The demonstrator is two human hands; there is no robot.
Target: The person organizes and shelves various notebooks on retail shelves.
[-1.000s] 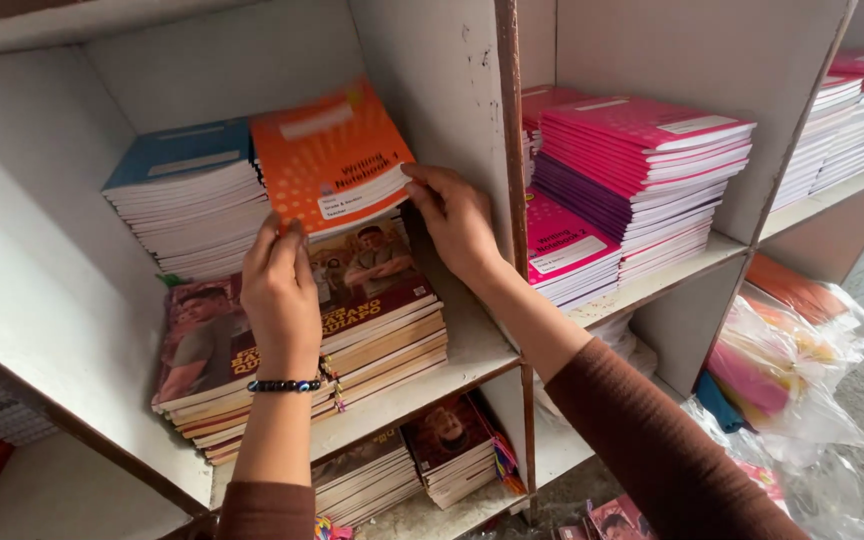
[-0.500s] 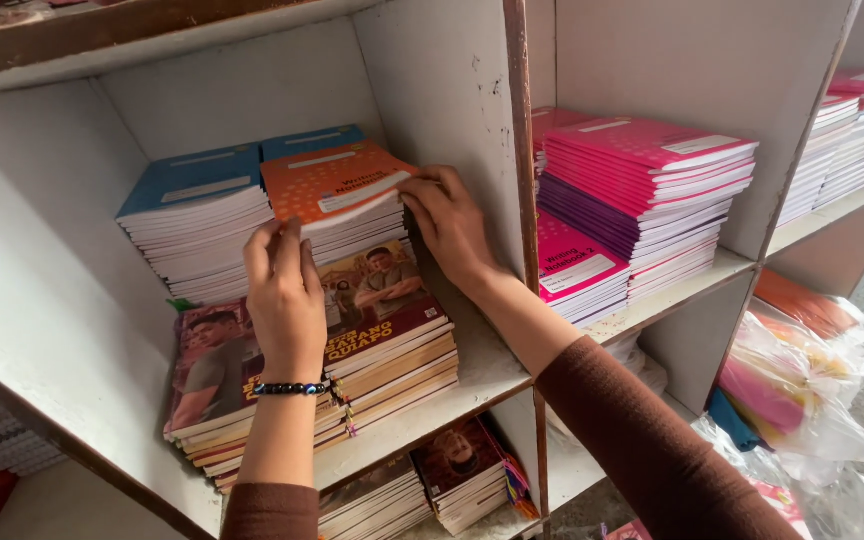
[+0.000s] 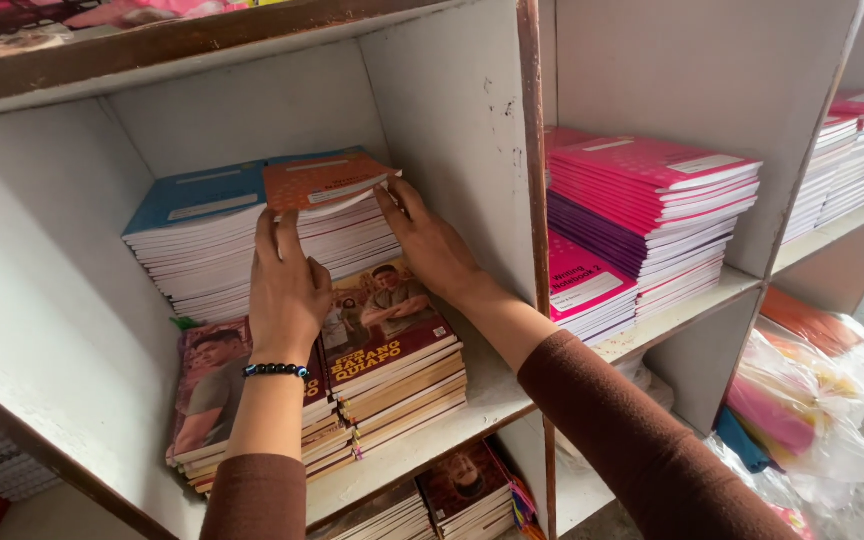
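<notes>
While both hands press on it, one orange notebook [image 3: 324, 180] lies on top of the right of two white-paged stacks at the back of a shelf compartment [image 3: 72, 300]; the left stack [image 3: 197, 240] has a blue cover. The left hand [image 3: 287, 290] grips the stack's front edge with curled fingers; the right hand [image 3: 430, 240] spreads its fingers wide on the side. A second ago the orange notebook stood tilted up; now it lies flat. Two photo-cover piles [image 3: 392, 350] sit in front, partly hidden by the forearms. Pink notebooks [image 3: 652, 190] fill the next compartment
</notes>
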